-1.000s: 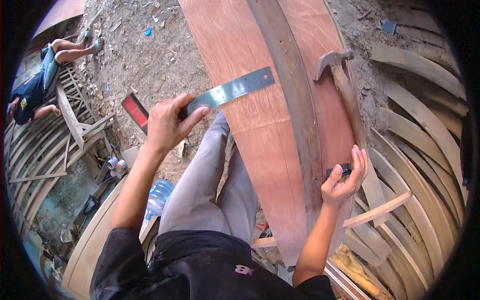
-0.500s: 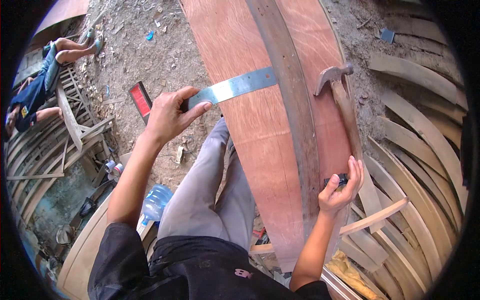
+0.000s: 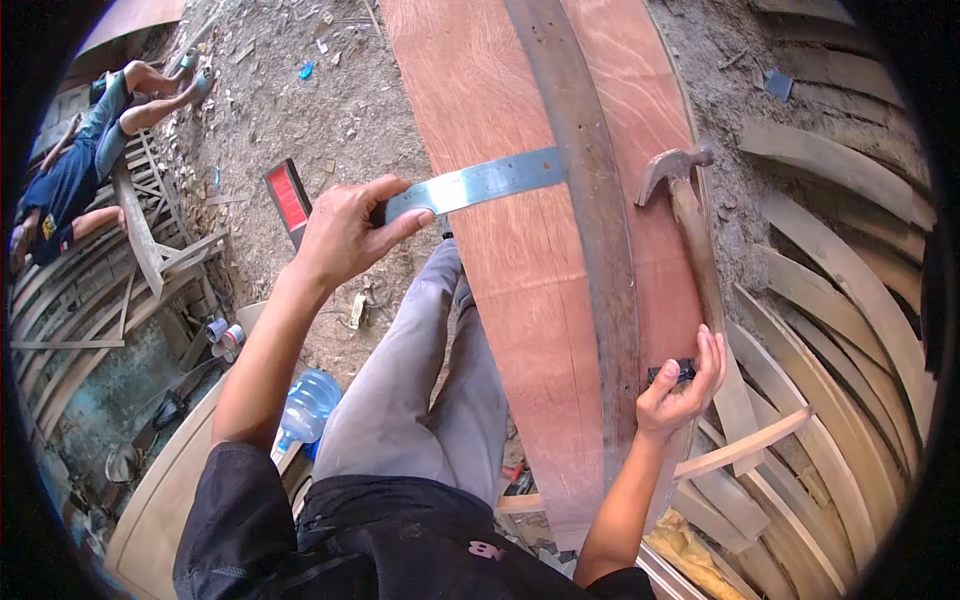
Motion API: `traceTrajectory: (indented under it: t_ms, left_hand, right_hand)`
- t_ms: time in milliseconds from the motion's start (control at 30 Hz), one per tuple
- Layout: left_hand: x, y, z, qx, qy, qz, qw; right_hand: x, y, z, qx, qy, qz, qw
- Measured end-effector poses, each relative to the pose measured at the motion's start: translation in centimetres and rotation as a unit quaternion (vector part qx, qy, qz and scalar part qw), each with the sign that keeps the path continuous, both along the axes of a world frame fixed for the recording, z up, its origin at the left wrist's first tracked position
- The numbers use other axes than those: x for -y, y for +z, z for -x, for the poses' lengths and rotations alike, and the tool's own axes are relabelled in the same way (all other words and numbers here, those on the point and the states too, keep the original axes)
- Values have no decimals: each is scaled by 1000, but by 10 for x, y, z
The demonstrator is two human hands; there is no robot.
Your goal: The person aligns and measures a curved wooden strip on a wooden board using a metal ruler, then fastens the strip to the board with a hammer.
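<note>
Pinching one metal ruler (image 3: 495, 182), upper centre, by its left end is our left hand (image 3: 350, 228); our right hand (image 3: 683, 390), right of centre, half-curls by one black object (image 3: 686, 370), grip unclear.

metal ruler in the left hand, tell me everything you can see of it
The metal ruler is a flat, silvery, shiny strip with markings too small to read and a small hole near its far end. The left hand grips the near end between thumb and fingers. It reaches crosswise over the reddish wooden panel, its far end at the dark wooden strip.
</note>
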State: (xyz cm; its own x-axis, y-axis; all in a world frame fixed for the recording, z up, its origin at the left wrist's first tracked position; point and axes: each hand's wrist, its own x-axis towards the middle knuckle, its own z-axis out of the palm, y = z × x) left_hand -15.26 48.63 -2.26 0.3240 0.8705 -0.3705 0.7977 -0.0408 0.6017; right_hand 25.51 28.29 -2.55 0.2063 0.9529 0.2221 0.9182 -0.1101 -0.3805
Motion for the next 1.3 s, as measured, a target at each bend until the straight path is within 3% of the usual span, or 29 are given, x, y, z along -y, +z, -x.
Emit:
traceTrajectory:
  t_ms: [1300]
  left_hand:
    - [0,0,0,-11,-4,7,1000]
  right_hand:
    - [1,0,0,13,-5,13,1000]
